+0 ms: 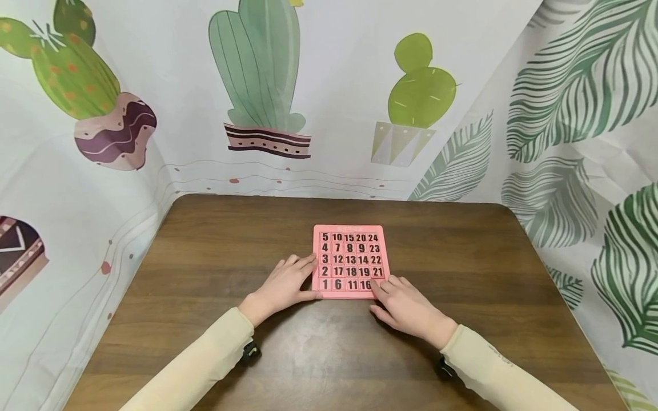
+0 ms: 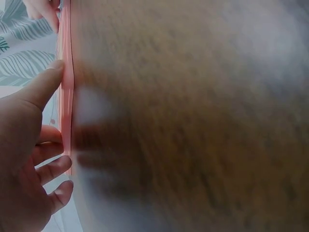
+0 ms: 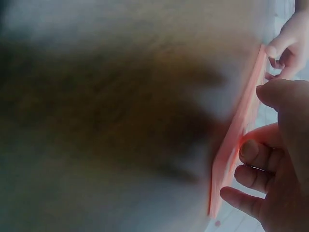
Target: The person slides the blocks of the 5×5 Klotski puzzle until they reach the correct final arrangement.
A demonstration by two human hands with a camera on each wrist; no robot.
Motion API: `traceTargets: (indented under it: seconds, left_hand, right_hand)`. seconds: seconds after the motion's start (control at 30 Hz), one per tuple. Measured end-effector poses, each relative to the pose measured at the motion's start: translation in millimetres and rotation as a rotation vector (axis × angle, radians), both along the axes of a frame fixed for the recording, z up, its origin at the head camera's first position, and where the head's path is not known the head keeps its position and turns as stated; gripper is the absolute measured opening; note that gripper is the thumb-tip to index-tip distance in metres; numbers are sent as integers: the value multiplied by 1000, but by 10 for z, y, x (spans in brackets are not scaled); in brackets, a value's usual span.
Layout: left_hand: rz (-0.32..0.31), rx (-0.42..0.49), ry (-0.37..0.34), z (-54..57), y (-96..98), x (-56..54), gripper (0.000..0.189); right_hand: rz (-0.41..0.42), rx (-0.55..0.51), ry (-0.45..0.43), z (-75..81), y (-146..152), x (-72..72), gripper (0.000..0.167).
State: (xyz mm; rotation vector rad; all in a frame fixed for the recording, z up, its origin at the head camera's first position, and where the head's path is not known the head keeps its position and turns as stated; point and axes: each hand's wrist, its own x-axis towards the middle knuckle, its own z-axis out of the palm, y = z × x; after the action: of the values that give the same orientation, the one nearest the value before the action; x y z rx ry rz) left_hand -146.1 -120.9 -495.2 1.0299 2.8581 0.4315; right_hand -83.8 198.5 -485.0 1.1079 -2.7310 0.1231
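A pink number slide puzzle [image 1: 350, 278] lies flat on the table, its black-numbered tiles in rows. My left hand [image 1: 288, 283] holds its near left corner, with the thumb along the front edge and the fingers against the left side. My right hand [image 1: 408, 305] is at the near right corner, its index finger touching the last cell of the bottom row, beside tile 16. That finger hides the cell. In the right wrist view, the right thumb [image 3: 275, 92] stands apart from the other fingers, which bend loosely next to the puzzle's edge [image 3: 227, 159].
The brown wooden table [image 1: 231, 228] extends around the puzzle on all sides. Behind it and along both sides hangs a white cloth [image 1: 334, 85] printed with cacti and leaves. Dark straps with small devices [image 1: 250, 352] are on both wrists.
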Motion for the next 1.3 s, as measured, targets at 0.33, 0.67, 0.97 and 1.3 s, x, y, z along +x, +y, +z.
traceTargets:
  seconds: [0.33, 0.67, 0.97, 1.3]
  left_hand:
    - [-1, 2, -17, -2, -3, 11, 89]
    - [-1, 9, -22, -33, -5, 8, 90]
    - [-8, 11, 6, 14, -8, -3, 88]
    - [1, 1, -26, 7, 10, 10, 90]
  right_hand:
    - [-115, -4, -20, 11, 143, -322, 46]
    - [-125, 25, -58, -15, 194, -281, 48]
    - [-73, -29, -6, -13, 166, -93, 46]
    - [-122, -66, -51, 45, 196, -415, 40]
